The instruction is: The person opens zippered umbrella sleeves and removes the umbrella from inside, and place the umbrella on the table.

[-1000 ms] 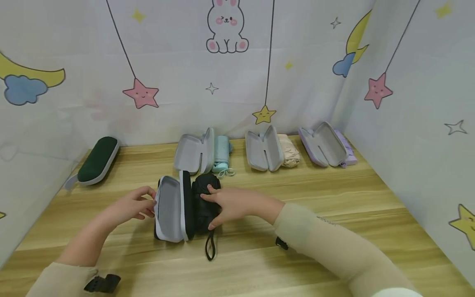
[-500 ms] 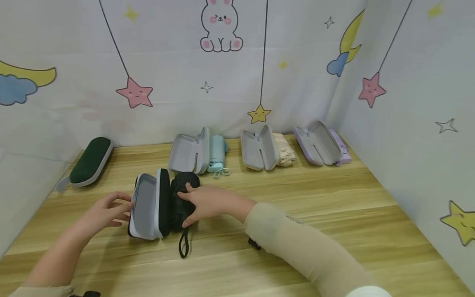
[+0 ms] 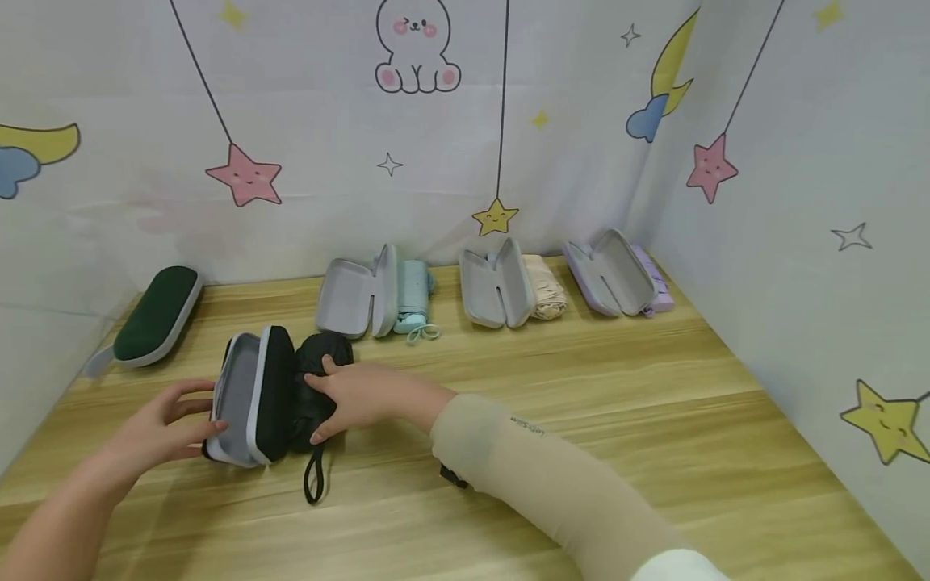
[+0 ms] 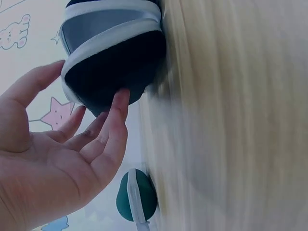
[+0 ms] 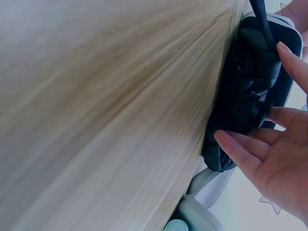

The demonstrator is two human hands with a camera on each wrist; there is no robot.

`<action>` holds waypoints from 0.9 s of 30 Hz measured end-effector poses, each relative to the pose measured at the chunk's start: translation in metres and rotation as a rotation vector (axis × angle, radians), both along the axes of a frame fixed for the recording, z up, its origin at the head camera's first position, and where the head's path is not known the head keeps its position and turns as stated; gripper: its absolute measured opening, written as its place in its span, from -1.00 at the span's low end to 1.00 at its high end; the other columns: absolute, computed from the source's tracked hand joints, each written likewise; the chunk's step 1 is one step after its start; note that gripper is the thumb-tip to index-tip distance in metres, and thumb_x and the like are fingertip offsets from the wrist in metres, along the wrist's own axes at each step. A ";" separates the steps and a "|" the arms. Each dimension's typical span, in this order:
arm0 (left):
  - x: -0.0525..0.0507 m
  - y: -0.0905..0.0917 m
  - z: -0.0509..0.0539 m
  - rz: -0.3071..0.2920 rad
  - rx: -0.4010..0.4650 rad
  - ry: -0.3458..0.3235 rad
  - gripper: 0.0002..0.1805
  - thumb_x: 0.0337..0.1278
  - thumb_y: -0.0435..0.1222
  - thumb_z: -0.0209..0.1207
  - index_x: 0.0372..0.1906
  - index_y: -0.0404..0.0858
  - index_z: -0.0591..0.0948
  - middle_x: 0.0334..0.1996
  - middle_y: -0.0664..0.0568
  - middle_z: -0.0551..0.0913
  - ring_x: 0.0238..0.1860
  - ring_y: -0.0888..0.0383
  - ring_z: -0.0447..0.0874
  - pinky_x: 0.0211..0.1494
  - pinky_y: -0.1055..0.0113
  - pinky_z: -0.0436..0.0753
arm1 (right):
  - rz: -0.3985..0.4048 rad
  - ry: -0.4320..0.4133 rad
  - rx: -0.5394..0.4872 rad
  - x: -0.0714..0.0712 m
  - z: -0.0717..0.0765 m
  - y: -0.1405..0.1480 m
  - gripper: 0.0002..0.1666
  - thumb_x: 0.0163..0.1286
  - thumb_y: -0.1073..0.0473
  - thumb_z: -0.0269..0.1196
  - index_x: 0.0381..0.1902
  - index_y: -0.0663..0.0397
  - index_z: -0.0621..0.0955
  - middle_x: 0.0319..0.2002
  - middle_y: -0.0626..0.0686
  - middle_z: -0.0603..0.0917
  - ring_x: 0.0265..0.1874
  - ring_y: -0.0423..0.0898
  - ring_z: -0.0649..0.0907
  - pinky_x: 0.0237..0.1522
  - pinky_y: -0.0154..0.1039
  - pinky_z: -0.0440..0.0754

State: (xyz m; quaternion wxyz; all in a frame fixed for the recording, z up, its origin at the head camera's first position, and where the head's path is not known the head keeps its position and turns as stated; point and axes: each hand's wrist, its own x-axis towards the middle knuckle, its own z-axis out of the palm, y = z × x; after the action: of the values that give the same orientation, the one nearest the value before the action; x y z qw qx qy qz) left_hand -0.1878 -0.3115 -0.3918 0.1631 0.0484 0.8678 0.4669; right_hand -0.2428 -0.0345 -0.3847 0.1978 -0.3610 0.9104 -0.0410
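Observation:
A partly open zip case (image 3: pixel 274 403), black outside with grey lining and pale rim, stands on the table at front left. Against its right side lies a black folded umbrella (image 3: pixel 314 349), its wrist loop (image 3: pixel 314 478) towards me. My left hand (image 3: pixel 156 436) is at the case's left side, thumb by the rim; in the left wrist view loosely bent fingers touch the black shell (image 4: pixel 115 62). My right hand (image 3: pixel 366 395) lies against the umbrella's right side with fingers spread. In the right wrist view its fingertips touch the umbrella (image 5: pixel 236 103) without wrapping round it.
A closed green case (image 3: pixel 156 315) lies at the back left. Along the back wall stand open cases in mint (image 3: pixel 349 298), grey (image 3: pixel 483 290) and lilac (image 3: pixel 621 278), beside folded umbrellas in blue-green (image 3: pixel 414 294), cream (image 3: pixel 545 286) and purple (image 3: pixel 659 282). Printed cloth walls border the table.
The black case and umbrella have slid left together, both hands moving along with them. The head view has also turned slightly right. The case's two halves stand a little closer.

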 end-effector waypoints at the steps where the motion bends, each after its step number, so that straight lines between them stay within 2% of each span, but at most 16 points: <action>1: 0.000 -0.002 -0.001 0.002 -0.001 -0.002 -0.19 0.32 -0.23 0.19 0.40 -0.50 -0.01 0.29 -0.64 0.12 -0.16 0.51 0.45 -0.19 0.20 0.64 | 0.002 0.005 0.006 -0.001 0.000 -0.003 0.11 0.19 -0.50 0.18 0.55 -0.32 0.00 0.53 0.08 -0.08 0.21 -0.18 0.48 0.11 -0.37 0.42; 4: 0.000 -0.006 -0.003 0.002 0.008 0.007 -0.14 0.27 -0.27 0.22 0.41 -0.50 -0.06 0.30 -0.66 0.07 -0.16 0.54 0.42 -0.20 0.21 0.65 | 0.007 0.022 0.015 -0.001 0.001 -0.011 0.11 0.19 -0.50 0.18 0.55 -0.30 0.01 0.53 0.08 -0.06 0.20 -0.20 0.49 0.12 -0.38 0.41; 7: -0.001 -0.009 -0.005 -0.003 0.011 0.024 -0.07 0.21 -0.33 0.26 0.41 -0.51 -0.12 0.30 -0.69 0.03 -0.14 0.45 0.50 -0.24 0.22 0.65 | 0.004 0.024 0.026 -0.002 0.002 -0.017 0.11 0.20 -0.50 0.18 0.55 -0.32 0.00 0.53 0.05 -0.07 0.21 -0.22 0.48 0.11 -0.39 0.41; 11: -0.002 -0.010 -0.006 -0.015 0.044 0.005 0.02 0.14 -0.41 0.28 0.41 -0.54 -0.22 0.30 -0.72 -0.06 -0.07 0.08 0.60 -0.22 0.19 0.67 | -0.006 0.011 0.031 -0.003 0.001 -0.024 0.10 0.21 -0.48 0.18 0.55 -0.34 -0.02 0.54 0.02 -0.09 0.21 -0.24 0.47 0.11 -0.40 0.40; 12: -0.002 -0.010 -0.007 -0.013 0.057 -0.016 0.03 0.14 -0.42 0.28 0.42 -0.55 -0.25 0.31 -0.71 -0.10 -0.06 0.07 0.60 -0.20 0.18 0.67 | -0.010 0.008 0.033 -0.003 0.001 -0.025 0.10 0.22 -0.48 0.18 0.55 -0.34 -0.03 0.54 0.02 -0.10 0.21 -0.25 0.47 0.11 -0.40 0.40; 14: -0.002 -0.012 -0.006 -0.010 0.085 -0.056 0.05 0.18 -0.42 0.25 0.42 -0.57 -0.30 0.33 -0.70 -0.18 -0.06 0.11 0.59 -0.16 0.16 0.68 | -0.010 0.004 0.028 -0.003 0.001 -0.028 0.09 0.23 -0.47 0.18 0.55 -0.33 -0.03 0.54 0.02 -0.10 0.21 -0.26 0.47 0.10 -0.41 0.40; 17: -0.002 -0.014 -0.005 0.005 0.103 -0.090 0.01 0.28 -0.40 0.19 0.41 -0.61 -0.35 0.34 -0.70 -0.25 -0.10 0.34 0.53 -0.12 0.17 0.67 | -0.013 -0.010 0.013 -0.003 -0.001 -0.032 0.08 0.24 -0.45 0.18 0.55 -0.33 -0.03 0.54 0.02 -0.12 0.24 -0.27 0.44 0.12 -0.43 0.39; 19: -0.002 -0.014 -0.005 0.022 0.112 -0.085 -0.03 0.32 -0.39 0.15 0.39 -0.65 -0.33 0.33 -0.71 -0.22 -0.15 0.41 0.52 -0.12 0.19 0.67 | -0.017 -0.020 -0.002 -0.004 -0.002 -0.034 0.08 0.25 -0.43 0.18 0.55 -0.31 -0.04 0.54 0.03 -0.13 0.26 -0.27 0.42 0.13 -0.44 0.37; 24: -0.005 -0.012 -0.004 0.071 0.101 -0.048 -0.12 0.35 -0.39 0.12 0.36 -0.73 -0.24 0.20 -0.76 0.07 -0.19 0.36 0.55 -0.12 0.24 0.67 | -0.036 -0.026 -0.036 -0.008 -0.004 -0.038 0.07 0.28 -0.40 0.19 0.56 -0.24 -0.03 0.54 0.07 -0.14 0.32 -0.24 0.34 0.20 -0.45 0.31; 27: -0.009 -0.012 -0.002 0.080 0.094 -0.049 -0.13 0.34 -0.42 0.11 0.37 -0.71 -0.24 0.16 -0.75 0.14 -0.20 0.33 0.58 -0.12 0.26 0.66 | -0.044 -0.020 -0.044 -0.010 -0.004 -0.041 0.06 0.29 -0.39 0.17 0.56 -0.20 -0.03 0.54 0.10 -0.13 0.35 -0.22 0.30 0.24 -0.45 0.28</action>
State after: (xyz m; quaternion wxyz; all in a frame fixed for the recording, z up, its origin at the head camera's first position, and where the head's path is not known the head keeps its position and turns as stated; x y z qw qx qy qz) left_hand -0.1965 -0.3240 -0.3936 0.1630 0.0098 0.8420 0.5141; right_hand -0.2531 -0.0760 -0.3890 0.1980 -0.3450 0.9149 -0.0689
